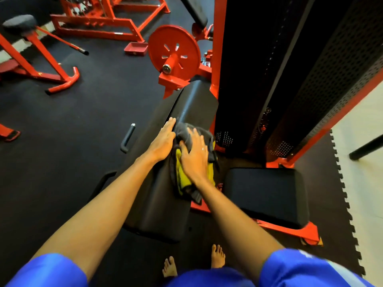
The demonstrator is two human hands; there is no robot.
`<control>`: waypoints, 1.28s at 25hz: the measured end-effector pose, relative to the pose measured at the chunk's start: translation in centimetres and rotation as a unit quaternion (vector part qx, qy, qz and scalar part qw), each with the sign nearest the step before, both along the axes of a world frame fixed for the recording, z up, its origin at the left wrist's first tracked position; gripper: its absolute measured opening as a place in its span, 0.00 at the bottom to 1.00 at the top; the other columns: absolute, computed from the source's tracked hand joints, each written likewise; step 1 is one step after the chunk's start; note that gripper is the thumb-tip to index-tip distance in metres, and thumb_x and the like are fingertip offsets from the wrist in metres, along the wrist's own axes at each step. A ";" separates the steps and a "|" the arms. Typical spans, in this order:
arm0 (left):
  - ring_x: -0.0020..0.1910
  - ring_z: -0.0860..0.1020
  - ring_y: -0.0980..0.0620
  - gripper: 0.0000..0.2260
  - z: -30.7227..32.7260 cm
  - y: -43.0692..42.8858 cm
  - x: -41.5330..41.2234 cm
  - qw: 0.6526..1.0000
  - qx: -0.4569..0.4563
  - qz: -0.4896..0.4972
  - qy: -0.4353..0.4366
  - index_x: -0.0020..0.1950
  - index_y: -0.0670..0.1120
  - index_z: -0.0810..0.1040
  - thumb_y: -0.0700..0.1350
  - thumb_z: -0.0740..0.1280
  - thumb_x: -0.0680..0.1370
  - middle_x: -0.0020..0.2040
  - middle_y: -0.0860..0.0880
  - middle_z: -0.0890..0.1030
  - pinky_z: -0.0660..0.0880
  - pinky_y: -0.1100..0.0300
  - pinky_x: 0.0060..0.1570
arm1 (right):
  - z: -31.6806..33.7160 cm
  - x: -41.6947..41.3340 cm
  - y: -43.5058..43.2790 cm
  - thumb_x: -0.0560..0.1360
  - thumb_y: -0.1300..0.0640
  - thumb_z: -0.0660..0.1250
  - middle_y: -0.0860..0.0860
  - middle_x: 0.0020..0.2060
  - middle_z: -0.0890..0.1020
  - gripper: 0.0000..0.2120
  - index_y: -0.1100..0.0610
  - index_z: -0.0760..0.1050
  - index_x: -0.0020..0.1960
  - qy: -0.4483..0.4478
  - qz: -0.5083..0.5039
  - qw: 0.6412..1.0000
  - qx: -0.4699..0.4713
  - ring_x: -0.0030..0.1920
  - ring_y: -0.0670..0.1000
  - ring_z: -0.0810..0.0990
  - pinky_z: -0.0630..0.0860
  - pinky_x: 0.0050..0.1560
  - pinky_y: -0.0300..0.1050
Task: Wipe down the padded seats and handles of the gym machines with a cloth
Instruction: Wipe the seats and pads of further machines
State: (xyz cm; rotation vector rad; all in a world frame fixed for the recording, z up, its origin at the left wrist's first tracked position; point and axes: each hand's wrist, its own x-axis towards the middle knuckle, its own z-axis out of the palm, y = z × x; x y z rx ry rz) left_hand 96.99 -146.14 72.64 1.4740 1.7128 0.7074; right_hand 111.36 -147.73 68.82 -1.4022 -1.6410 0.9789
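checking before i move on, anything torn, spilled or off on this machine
Nothing stands out: the black pad under the cloth looks intact, the seat pad beside it too, and no spill shows.

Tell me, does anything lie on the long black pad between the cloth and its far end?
Nothing visible does. The right hand presses the cloth on the long black pad, and the surface ahead is bare to its far end. The left hand rests flat beside the cloth, not ahead of it.

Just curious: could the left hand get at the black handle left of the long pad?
Probably yes: the left hand lies flat on the pad holding nothing, and nothing stands between it and the handle.
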 end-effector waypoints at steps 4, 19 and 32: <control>0.82 0.45 0.56 0.27 0.7 2.1 0.4 1.000 0.002 -0.012 0.018 0.84 0.47 0.49 0.40 0.51 0.85 0.84 0.50 0.47 0.44 0.50 0.82 | -0.2 -0.2 3.1 0.84 0.46 0.61 0.47 0.81 0.63 0.25 0.47 0.64 0.80 0.016 -0.072 0.993 -0.088 0.81 0.53 0.58 0.59 0.78 0.54; 0.82 0.45 0.56 0.27 1.5 4.4 1.2 0.996 0.024 -0.034 0.082 0.84 0.48 0.47 0.42 0.50 0.84 0.84 0.52 0.47 0.45 0.52 0.81 | 3.2 -1.2 6.0 0.81 0.40 0.59 0.57 0.74 0.72 0.28 0.52 0.65 0.77 0.023 -0.235 0.932 -0.277 0.72 0.63 0.72 0.66 0.71 0.57; 0.82 0.45 0.56 0.27 1.4 4.2 1.0 0.994 0.028 -0.049 0.091 0.84 0.49 0.46 0.43 0.50 0.85 0.84 0.53 0.45 0.46 0.50 0.81 | 1.5 -1.2 4.5 0.83 0.39 0.57 0.57 0.74 0.72 0.29 0.54 0.63 0.78 -0.016 -0.225 0.938 -0.264 0.72 0.64 0.72 0.68 0.68 0.58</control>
